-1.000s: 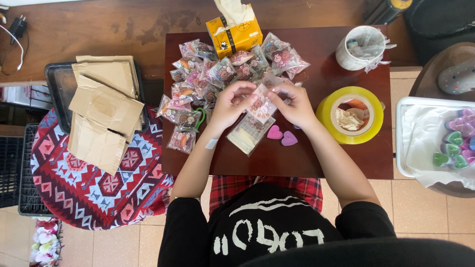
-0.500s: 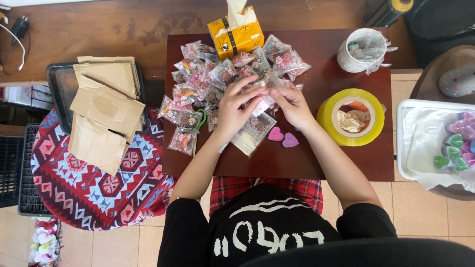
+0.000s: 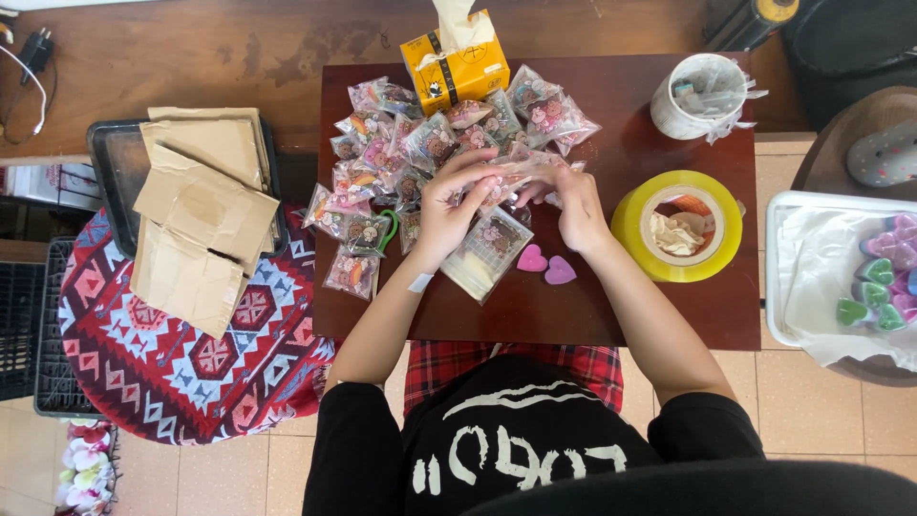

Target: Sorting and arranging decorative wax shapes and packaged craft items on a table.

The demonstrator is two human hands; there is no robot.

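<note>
Both hands — left hand (image 3: 449, 205), right hand (image 3: 573, 205) — each close their grip on a clear packet (image 3: 511, 172); the packet pile (image 3: 420, 143) crowds behind, pink hearts (image 3: 544, 265) just beside.

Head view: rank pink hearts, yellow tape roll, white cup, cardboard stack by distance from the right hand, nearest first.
From the right hand:
1. Pink hearts, just below it.
2. Yellow tape roll, to its right.
3. White cup, upper right corner.
4. Cardboard stack, far left, off the table.

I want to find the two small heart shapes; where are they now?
In the head view, the two pink hearts lie on the dark red table, just below the right hand, between a clear packet and the yellow tape roll.
</note>
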